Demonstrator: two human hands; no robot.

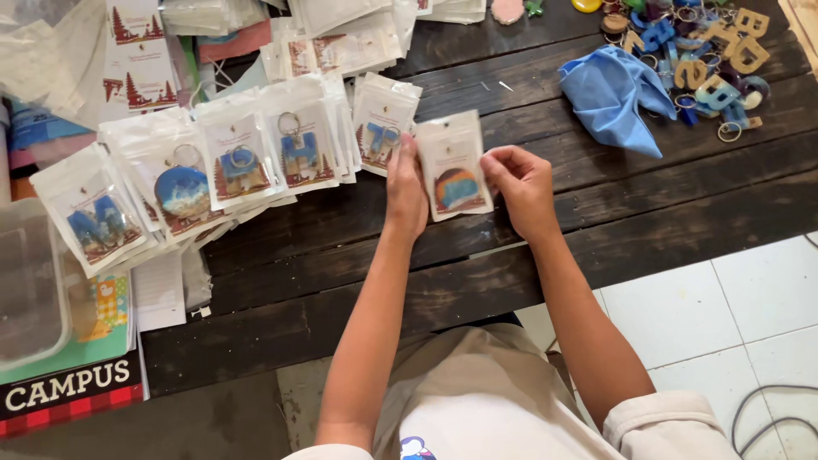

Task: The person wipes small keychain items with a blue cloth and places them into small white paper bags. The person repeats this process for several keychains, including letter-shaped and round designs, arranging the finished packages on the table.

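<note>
both hands, left hand [407, 198] and right hand [521, 189], pinch a clear keychain packet [453, 168].

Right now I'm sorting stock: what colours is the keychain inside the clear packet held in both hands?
Blue above, orange-brown below, in the clear plastic packet; head view.

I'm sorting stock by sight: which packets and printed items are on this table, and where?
Clear flat pouch, blue-brown keyring inside, held between left hand and right hand.
Row of clear pouches with blue keyrings, left of the hands on the dark wooden table.
Stacked white cards, red pictures, far left.
Red-and-green notebook, near-left edge.
</note>
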